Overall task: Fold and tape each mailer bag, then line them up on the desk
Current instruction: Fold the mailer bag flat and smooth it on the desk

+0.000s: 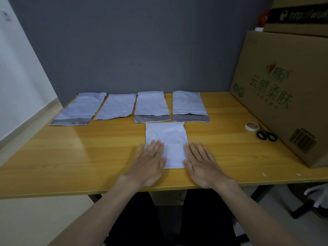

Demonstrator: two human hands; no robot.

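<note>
A white mailer bag (168, 139), folded short, lies near the front middle of the wooden desk (71, 153). My left hand (150, 160) lies flat with straight fingers on the bag's left edge. My right hand (202, 162) lies flat on its right edge. Several more white mailer bags sit in a row along the back of the desk: the leftmost (79, 109), a second (117, 107), a third (151, 107) and the rightmost (189, 107). Three of them show a grey strip at the near end. A roll of white tape (252, 126) and black-handled scissors (266, 135) lie at the right.
A large cardboard box (287, 96) with green print stands on the desk's right side, with more boxes (300, 16) stacked on top. A grey wall (133, 47) runs behind the desk. A white wall (19, 71) is at the left.
</note>
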